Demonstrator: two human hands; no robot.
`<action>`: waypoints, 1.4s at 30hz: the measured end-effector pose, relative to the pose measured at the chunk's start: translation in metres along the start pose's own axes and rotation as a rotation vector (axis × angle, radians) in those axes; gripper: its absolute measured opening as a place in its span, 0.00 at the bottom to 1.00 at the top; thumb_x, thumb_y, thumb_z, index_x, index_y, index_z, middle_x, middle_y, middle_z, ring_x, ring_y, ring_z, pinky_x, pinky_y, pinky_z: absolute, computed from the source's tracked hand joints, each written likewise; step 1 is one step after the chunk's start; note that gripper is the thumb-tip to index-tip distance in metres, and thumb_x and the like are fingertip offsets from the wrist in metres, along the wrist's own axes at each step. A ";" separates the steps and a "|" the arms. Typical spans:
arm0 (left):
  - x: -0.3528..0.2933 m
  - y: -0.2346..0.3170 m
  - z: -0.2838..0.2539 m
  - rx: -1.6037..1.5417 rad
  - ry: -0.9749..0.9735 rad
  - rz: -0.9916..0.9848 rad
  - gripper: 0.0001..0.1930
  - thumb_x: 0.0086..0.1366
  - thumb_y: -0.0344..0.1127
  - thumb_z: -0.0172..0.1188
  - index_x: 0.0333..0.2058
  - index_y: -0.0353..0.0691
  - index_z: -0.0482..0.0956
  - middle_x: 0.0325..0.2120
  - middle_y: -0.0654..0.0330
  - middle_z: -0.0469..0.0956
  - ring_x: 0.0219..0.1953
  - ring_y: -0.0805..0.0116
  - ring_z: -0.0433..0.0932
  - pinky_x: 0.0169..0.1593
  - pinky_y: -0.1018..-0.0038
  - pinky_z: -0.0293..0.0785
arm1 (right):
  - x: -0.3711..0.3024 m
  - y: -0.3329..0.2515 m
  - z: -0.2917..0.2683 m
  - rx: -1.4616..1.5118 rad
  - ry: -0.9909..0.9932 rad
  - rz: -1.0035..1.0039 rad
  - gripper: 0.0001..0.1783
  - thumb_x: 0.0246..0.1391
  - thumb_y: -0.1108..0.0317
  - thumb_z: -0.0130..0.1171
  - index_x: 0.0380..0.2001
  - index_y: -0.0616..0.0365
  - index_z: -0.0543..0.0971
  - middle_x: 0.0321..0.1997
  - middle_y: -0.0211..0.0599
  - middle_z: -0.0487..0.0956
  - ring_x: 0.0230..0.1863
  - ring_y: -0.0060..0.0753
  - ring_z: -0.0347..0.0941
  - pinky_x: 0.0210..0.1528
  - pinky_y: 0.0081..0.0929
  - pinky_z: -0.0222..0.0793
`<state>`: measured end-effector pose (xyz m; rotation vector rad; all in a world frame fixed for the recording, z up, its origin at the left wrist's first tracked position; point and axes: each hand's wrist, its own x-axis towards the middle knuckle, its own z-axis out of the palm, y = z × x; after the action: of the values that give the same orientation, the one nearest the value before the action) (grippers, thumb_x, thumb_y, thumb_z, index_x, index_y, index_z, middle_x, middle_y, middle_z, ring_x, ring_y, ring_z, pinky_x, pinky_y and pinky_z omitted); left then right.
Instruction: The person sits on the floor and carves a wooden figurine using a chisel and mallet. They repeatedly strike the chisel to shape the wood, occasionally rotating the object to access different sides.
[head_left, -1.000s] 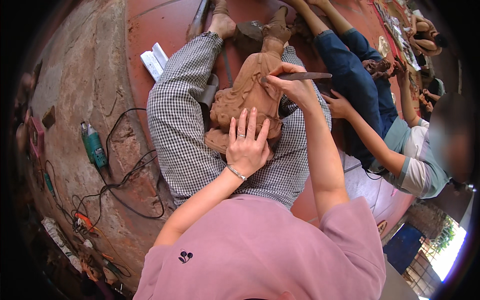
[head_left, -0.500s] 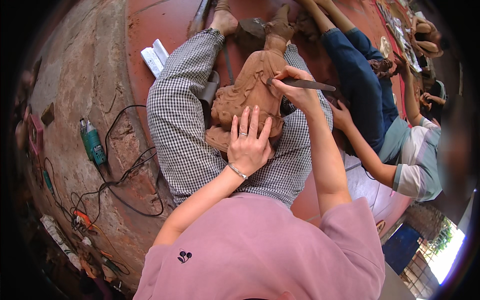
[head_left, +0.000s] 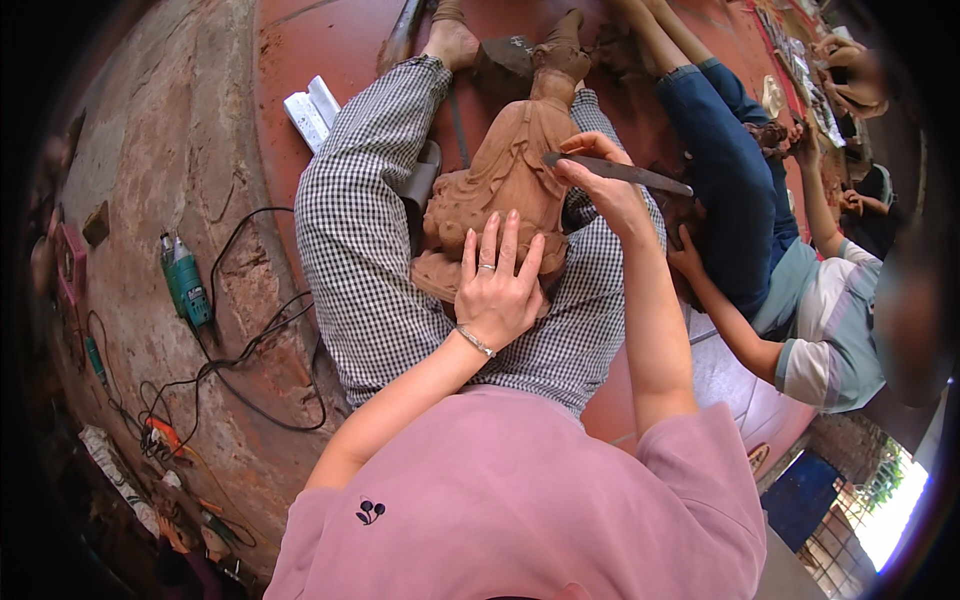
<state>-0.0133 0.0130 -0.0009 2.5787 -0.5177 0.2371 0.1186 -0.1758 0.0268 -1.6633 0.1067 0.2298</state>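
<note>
Between my legs lies a carved reddish-brown figure point(head_left: 513, 150) with draped folds, its head end away from me and its wider base towards me. My left hand point(head_left: 500, 285) rests flat on the lower part of the carving, fingers spread. In my right hand point(head_left: 610, 190) is a dark, flat strip-like tool point(head_left: 640, 177), pinched between thumb and fingers. The tool's left end is at the figure's right side, over the folds; whether it touches the surface I cannot tell. Its other end sticks out to the right.
A co-worker in jeans point(head_left: 715, 170) sits close on my right. On the ledge at left lie green power tools point(head_left: 190, 280) and black cords point(head_left: 250, 355). A white grooved block point(head_left: 313, 112) is beside my left leg, and a dark block point(head_left: 503, 65) stands beyond the figure.
My right hand has shifted slightly right with the tool, and its fingers have lifted a little. My left hand stays in place. The co-worker's near arm has moved slightly.
</note>
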 end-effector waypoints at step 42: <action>0.000 -0.001 -0.001 -0.006 0.026 -0.006 0.30 0.55 0.39 0.61 0.59 0.49 0.78 0.68 0.45 0.63 0.71 0.45 0.60 0.70 0.46 0.56 | 0.058 -0.020 -0.014 -0.095 -0.204 -0.126 0.09 0.57 0.71 0.66 0.40 0.63 0.83 0.40 0.38 0.85 0.44 0.30 0.82 0.48 0.26 0.79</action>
<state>-0.0128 0.0141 -0.0006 2.5673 -0.5000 0.2660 0.1799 -0.1836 0.0350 -1.7236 -0.1645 0.3114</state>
